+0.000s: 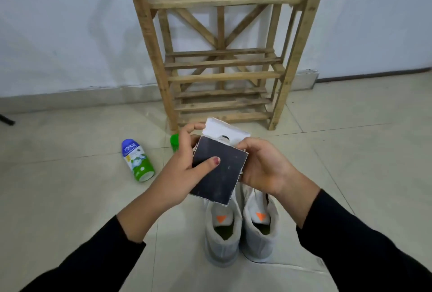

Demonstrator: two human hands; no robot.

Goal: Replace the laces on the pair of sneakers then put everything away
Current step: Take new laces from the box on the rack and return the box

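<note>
Left hand [184, 168]: clamped on the small dark box [219, 172]. The thumb lies flat across the box's dark front face, and the fingers curl round its left edge. One finger reaches up to the raised white flap [224, 129] at the top.

Right hand [264, 165]: also gripping the box, with fingers wrapped round the right edge and the thumb up near the open mouth. Both hands are closed on the one box, which is held in the air, tilted, with its flap end away from us. We see something round inside the opening but cannot tell what it is.

Both forearms are in black sleeves [350, 240].

Directly below the box, the pair of grey sneakers [223, 233] stands on the tiled floor [70, 198]. They are side by side and touching or nearly so, with their heels toward us. We note an orange triangle inside each one. The toe ends are hidden behind the box and hands, so we cannot tell how the laces stand.

To the left, a white, blue and green bottle [138, 161] lies on its side on the floor, well apart from the sneakers. A green-topped container [174, 142] shows just behind the left hand and is mostly covered by it.

Beyond the hands, a slatted wooden rack [222, 58] stands on the floor against the white wall [58, 34].
</note>
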